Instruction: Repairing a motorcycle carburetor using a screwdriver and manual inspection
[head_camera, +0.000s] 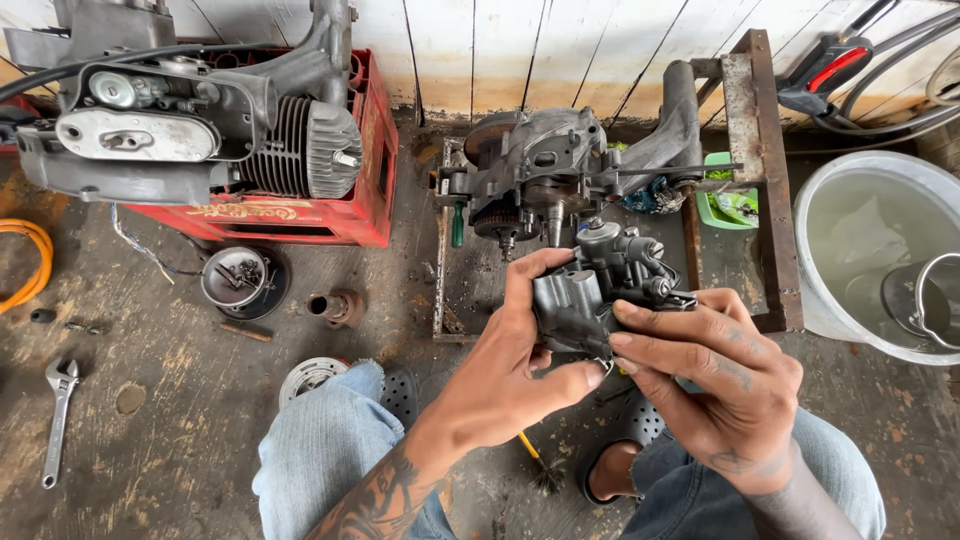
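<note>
The carburetor, a grimy grey metal casting with round caps and small fittings on top, sits held above the person's knees, in front of the engine block on the floor. The left hand wraps its left side with thumb beneath; the right hand grips its right side with curled fingers. Its underside is hidden behind both hands.

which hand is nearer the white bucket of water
Right. The right hand grips the grey carburetor from its right side, toward the white bucket at the right edge. The left hand holds the carburetor's left side, farther from the bucket.
</note>
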